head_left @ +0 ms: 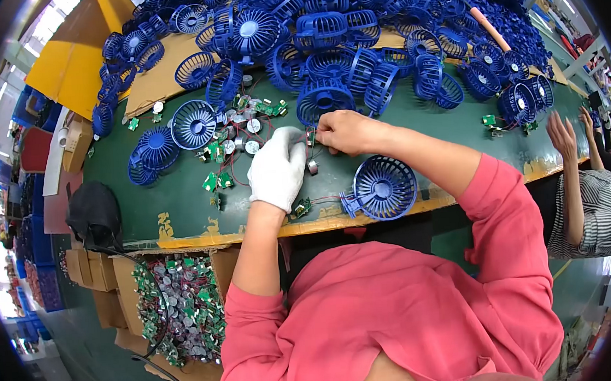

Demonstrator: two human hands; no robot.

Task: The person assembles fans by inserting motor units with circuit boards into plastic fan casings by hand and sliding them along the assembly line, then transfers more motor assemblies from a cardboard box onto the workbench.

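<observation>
My left hand [278,170], in a white glove, is closed with its fingertips at a small green circuit board [309,136]. My bare right hand [346,132] is closed in a pinch right beside that board; what lies between its fingers is hidden. A small round motor [312,166] on thin wires sits just below the fingertips. To the right of my gloved hand, a blue fan housing [383,187] lies near the table edge, with wires running left to another circuit board [302,208]. Loose motors [252,147] and boards with red wires are heaped left of my glove.
Many blue fan housings [321,65] are piled across the back of the green table [144,219]. A cardboard box [227,267] of boards and motors stands below the left edge, near a black bag [93,216]. Another person's hand [562,135] is raised at the right.
</observation>
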